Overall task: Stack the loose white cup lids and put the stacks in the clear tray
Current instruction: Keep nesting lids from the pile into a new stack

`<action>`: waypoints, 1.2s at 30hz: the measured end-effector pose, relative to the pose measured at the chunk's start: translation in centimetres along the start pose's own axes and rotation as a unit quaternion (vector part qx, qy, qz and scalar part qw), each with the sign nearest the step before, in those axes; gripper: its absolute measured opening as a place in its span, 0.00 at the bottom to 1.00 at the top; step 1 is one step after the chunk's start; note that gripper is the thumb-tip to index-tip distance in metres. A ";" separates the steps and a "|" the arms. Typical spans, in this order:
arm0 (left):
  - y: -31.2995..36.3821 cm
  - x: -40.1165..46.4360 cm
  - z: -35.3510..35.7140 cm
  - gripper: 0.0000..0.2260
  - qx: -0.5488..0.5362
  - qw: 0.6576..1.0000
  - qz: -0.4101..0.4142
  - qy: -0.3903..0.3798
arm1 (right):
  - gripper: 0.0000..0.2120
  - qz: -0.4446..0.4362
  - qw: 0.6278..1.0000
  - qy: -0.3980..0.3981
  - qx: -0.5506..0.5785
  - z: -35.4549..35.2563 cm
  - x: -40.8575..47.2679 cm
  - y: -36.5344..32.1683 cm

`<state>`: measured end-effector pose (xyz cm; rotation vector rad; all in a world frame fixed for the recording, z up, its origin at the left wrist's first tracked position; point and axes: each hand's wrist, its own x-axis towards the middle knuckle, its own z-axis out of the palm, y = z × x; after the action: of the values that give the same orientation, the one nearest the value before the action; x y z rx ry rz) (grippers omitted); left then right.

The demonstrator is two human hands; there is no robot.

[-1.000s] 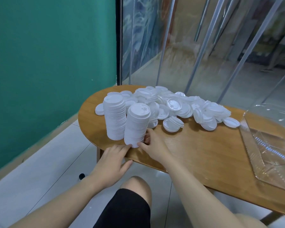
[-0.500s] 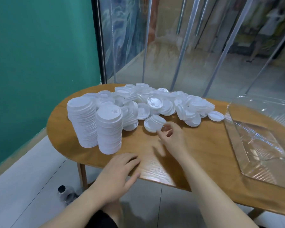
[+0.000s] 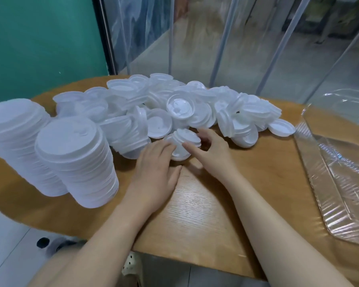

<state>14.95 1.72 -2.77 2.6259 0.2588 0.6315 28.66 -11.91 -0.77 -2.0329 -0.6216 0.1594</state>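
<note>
A heap of loose white cup lids (image 3: 174, 104) spreads across the far half of the wooden table (image 3: 205, 214). Two tall lid stacks stand at the left: a front stack (image 3: 79, 162) and a rear stack (image 3: 19, 141). At the heap's near edge lies a short bunch of nested lids (image 3: 184, 139). My right hand (image 3: 209, 150) curls its fingers round that bunch from the right. My left hand (image 3: 155, 168) lies flat on the table, its fingertips touching the bunch from the left. The clear tray (image 3: 340, 162) sits at the right with nothing in it.
A green wall stands at the left and glass panels with metal posts run behind the table. The table's rounded near edge is close to my arms. A dark bottle cap (image 3: 43, 242) shows on the floor under the left edge.
The view has come closer to the table. My left hand moved up from the table's edge to the small bunch of lids. My right hand closed round that bunch.
</note>
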 end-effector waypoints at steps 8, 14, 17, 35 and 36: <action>0.1 -0.2 0.0 0.14 0.027 0.999 0.025 0.013 | 0.25 0.033 0.999 0.032 -0.015 -3.5 -4.2 1.1; 0.6 -0.4 -0.4 0.14 0.012 0.999 0.037 -0.016 | 0.23 0.013 0.997 0.044 -0.058 -5.3 -9.7 1.4; 0.7 -0.4 -0.4 0.13 0.015 0.998 0.049 -0.021 | 0.31 -0.006 0.994 -0.010 -0.108 -5.5 -10.8 1.1; 0.9 -0.1 -1.4 0.02 0.000 0.995 0.101 0.022 | 0.49 -0.045 0.979 -0.092 -0.174 -6.9 -12.1 2.3; 0.9 0.0 -1.6 0.03 -0.003 0.995 0.096 0.019 | 0.50 -0.046 0.977 -0.092 -0.187 -6.7 -12.2 2.4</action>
<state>14.29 1.56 -1.07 2.6553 0.0151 0.7448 21.43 -24.08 -0.97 -2.3611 -0.9161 0.1874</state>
